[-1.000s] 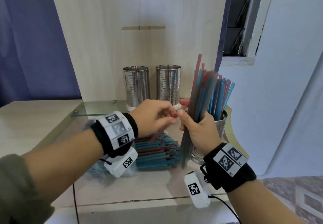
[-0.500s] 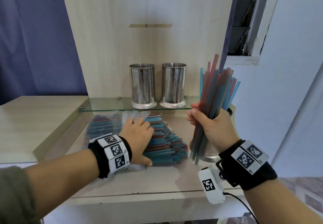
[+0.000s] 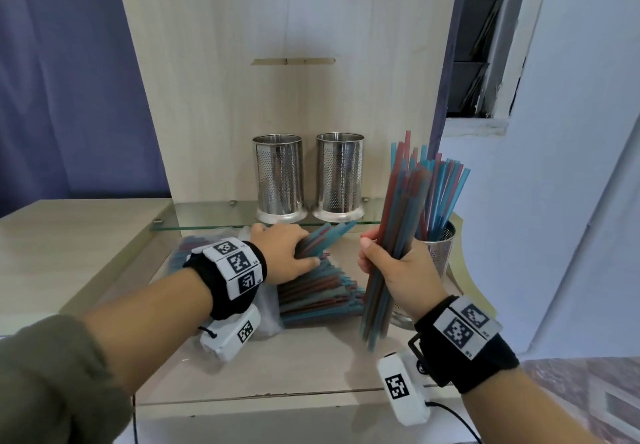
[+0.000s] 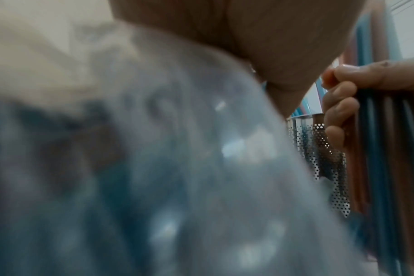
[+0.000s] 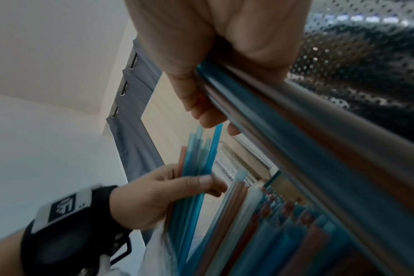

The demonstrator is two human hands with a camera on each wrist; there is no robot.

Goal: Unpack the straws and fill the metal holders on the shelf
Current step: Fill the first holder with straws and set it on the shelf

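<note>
My right hand grips an upright bundle of red and blue straws in front of a metal holder that has straws standing in it. My left hand holds a small bunch of straws, lifted at an angle off the pile of straws that lies on the lower board in its clear plastic bag. In the right wrist view the left hand pinches blue and red straws. Two empty perforated metal holders stand on the glass shelf.
A wooden back panel rises behind the shelf. A low wooden top lies to the left, a blue curtain behind it. A white wall is close on the right.
My left hand went from beside the right hand down onto the pile and now lifts a small bunch of straws. The right hand's bundle stayed upright and shifted slightly.
</note>
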